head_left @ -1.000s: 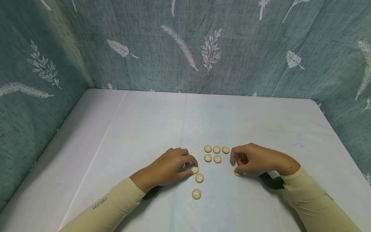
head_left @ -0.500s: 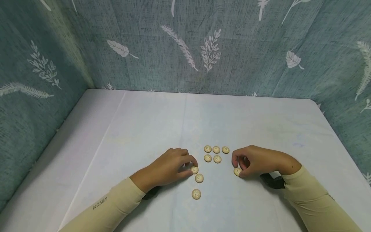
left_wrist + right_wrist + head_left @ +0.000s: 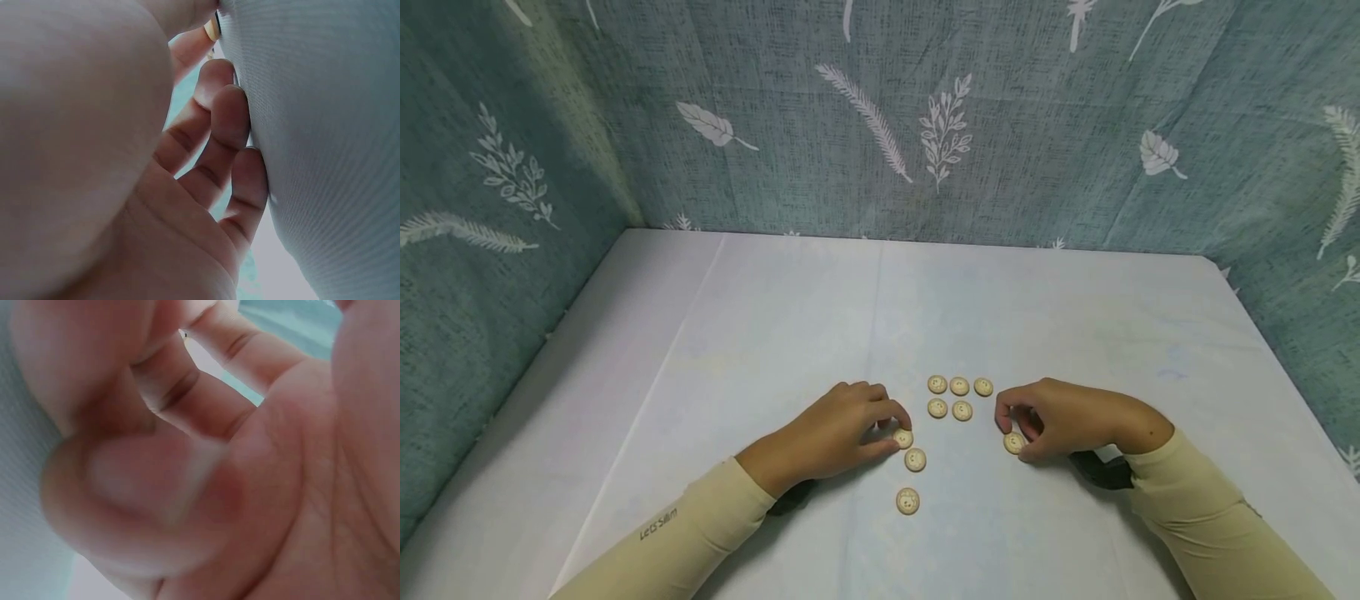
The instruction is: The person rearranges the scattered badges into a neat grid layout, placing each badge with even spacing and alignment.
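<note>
My left hand [image 3: 838,433] rests on the white cloth and pinches a round cream button [image 3: 903,438] between thumb and forefinger. In the left wrist view a sliver of that button [image 3: 212,29] shows by the fingertips, and the other fingers [image 3: 230,119] rest against the cloth. My right hand [image 3: 1067,421] pinches another cream button [image 3: 1013,442], which lies about flat with its marked face up. The right wrist view is filled by the curled thumb and fingers, and the button is hidden there. A loose button [image 3: 915,460] lies just below the left fingertips.
Several matching buttons [image 3: 959,386] sit in two short rows between the hands and farther back. One more button [image 3: 907,501] lies nearer the front. The table [image 3: 775,317] has a white cloth, and a teal leaf-patterned curtain [image 3: 775,150] stands behind it.
The button at my right hand has gone from mostly hidden and tilted to face up, and the right thumb has shifted slightly right and down. My left hand has stayed still.
</note>
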`<action>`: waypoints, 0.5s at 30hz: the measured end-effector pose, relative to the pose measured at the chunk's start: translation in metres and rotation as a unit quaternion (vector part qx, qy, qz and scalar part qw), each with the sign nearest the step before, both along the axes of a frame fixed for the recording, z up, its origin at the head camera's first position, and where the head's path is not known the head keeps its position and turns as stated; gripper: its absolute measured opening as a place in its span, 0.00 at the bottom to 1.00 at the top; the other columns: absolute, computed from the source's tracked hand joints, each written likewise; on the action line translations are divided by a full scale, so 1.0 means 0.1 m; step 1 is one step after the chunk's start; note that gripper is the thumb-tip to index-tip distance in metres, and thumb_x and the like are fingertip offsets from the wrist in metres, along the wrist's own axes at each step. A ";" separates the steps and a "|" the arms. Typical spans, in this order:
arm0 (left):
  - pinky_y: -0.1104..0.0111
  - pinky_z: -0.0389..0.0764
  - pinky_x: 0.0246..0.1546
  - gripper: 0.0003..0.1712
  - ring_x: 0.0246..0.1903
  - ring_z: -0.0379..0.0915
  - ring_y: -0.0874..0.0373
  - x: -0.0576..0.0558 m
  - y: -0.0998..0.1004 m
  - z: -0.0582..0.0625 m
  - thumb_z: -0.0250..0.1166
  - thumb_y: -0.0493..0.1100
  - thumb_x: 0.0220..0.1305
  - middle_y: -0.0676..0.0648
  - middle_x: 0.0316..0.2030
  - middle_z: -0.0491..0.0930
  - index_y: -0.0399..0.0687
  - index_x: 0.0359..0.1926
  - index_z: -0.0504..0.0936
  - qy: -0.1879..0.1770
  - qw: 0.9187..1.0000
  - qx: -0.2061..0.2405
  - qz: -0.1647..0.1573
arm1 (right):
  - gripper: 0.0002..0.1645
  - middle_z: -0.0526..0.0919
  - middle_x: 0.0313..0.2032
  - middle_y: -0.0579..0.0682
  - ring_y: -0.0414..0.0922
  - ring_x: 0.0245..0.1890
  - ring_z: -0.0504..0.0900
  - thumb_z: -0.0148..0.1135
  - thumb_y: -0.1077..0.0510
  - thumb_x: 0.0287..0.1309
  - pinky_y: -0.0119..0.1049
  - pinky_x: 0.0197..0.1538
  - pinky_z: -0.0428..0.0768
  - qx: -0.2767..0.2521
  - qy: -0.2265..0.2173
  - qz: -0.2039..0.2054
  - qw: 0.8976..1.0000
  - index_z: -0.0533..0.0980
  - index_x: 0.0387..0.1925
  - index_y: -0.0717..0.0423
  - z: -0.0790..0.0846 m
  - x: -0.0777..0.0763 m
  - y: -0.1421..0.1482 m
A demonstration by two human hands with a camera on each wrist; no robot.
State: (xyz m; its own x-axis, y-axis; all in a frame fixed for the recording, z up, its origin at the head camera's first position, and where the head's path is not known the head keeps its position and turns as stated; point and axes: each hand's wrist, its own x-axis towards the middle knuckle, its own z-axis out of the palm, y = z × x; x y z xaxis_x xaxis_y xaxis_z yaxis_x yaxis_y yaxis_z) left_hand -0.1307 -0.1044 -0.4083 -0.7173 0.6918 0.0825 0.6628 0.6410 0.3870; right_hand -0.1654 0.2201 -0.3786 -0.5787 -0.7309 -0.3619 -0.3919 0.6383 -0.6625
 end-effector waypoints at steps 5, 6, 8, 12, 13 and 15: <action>0.67 0.69 0.40 0.10 0.32 0.66 0.67 0.00 0.00 0.00 0.71 0.51 0.62 0.60 0.31 0.75 0.62 0.45 0.85 -0.001 1.000 0.001 0.001 | 0.16 0.71 0.21 0.37 0.33 0.22 0.70 0.71 0.66 0.47 0.27 0.29 0.69 -0.001 0.012 -0.002 1.000 0.75 0.33 0.45 0.00 0.01 -0.03; 0.67 0.69 0.40 0.10 0.32 0.66 0.67 0.00 0.00 0.00 0.71 0.51 0.62 0.60 0.31 0.75 0.63 0.45 0.85 0.000 1.000 0.000 0.002 | 0.16 0.71 0.21 0.37 0.32 0.22 0.70 0.71 0.66 0.47 0.27 0.29 0.69 -0.001 0.013 -0.002 1.000 0.74 0.33 0.45 0.00 0.01 -0.04; 0.68 0.69 0.40 0.10 0.32 0.66 0.67 0.00 0.00 -0.01 0.71 0.51 0.62 0.61 0.31 0.74 0.63 0.45 0.85 0.001 1.000 0.001 0.002 | 0.16 0.71 0.21 0.37 0.32 0.22 0.70 0.70 0.66 0.47 0.27 0.28 0.69 -0.003 0.017 -0.003 1.000 0.74 0.32 0.46 -0.01 0.02 -0.05; 0.68 0.69 0.40 0.10 0.32 0.65 0.68 0.00 0.00 -0.03 0.71 0.51 0.62 0.61 0.30 0.74 0.63 0.44 0.85 0.007 1.000 0.004 0.000 | 0.15 0.70 0.20 0.36 0.31 0.22 0.69 0.68 0.66 0.47 0.27 0.28 0.69 -0.002 0.034 -0.003 0.999 0.73 0.31 0.46 -0.03 0.04 -0.07; 0.68 0.69 0.40 0.10 0.32 0.65 0.68 0.00 0.00 -0.03 0.71 0.51 0.61 0.61 0.30 0.74 0.63 0.44 0.85 0.008 1.000 0.006 0.000 | 0.14 0.70 0.20 0.36 0.31 0.21 0.69 0.68 0.66 0.47 0.27 0.28 0.69 -0.001 0.038 -0.003 0.999 0.73 0.31 0.46 -0.03 0.04 -0.07; 0.68 0.69 0.40 0.10 0.32 0.66 0.68 0.00 0.00 -0.03 0.71 0.51 0.61 0.61 0.30 0.74 0.63 0.44 0.85 0.008 1.000 0.006 0.000 | 0.14 0.70 0.20 0.36 0.31 0.21 0.69 0.67 0.65 0.48 0.27 0.27 0.69 0.002 0.048 -0.004 0.999 0.73 0.31 0.46 -0.04 0.04 -0.09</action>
State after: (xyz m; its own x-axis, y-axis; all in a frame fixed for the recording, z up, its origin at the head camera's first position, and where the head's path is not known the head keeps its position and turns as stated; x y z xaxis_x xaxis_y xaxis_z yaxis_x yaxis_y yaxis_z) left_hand -0.1306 -0.1042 -0.4113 -0.7163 0.6903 0.1022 0.6685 0.6369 0.3839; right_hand -0.1611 0.2116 -0.3822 -0.6168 -0.7246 -0.3075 -0.4478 0.6443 -0.6200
